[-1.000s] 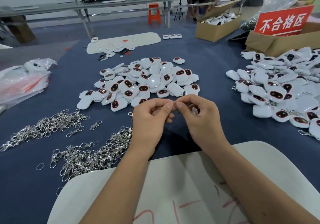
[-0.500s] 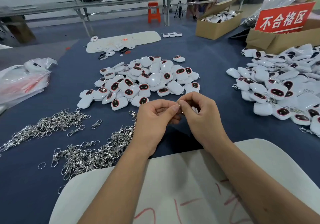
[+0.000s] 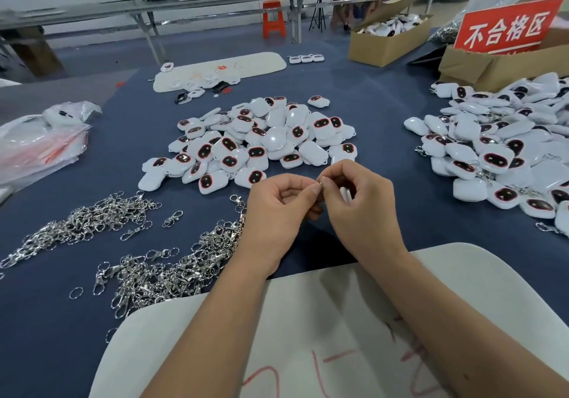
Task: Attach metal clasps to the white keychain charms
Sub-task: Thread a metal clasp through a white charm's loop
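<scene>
Nearest, a white board (image 3: 354, 320) with red marks lies under both forearms. Above its far edge the left hand (image 3: 277, 210) and right hand (image 3: 361, 210) meet, fingertips pinching a small metal clasp (image 3: 320, 184) between them; a white charm (image 3: 345, 194) shows in the right hand's curled fingers. Loose silver clasps (image 3: 154, 271) lie heaped to the left on the blue table covering (image 3: 369, 114). Beyond sits a pile of white charms (image 3: 261, 142) with dark red-rimmed faces; another pile (image 3: 505, 148) lies right. Farther off stand cardboard boxes (image 3: 385, 43), a red sign (image 3: 505, 26) and long benches (image 3: 215, 0).

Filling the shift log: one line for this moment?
left hand: pinching clasp | right hand: holding charm | step: attaching, unfinished
</scene>
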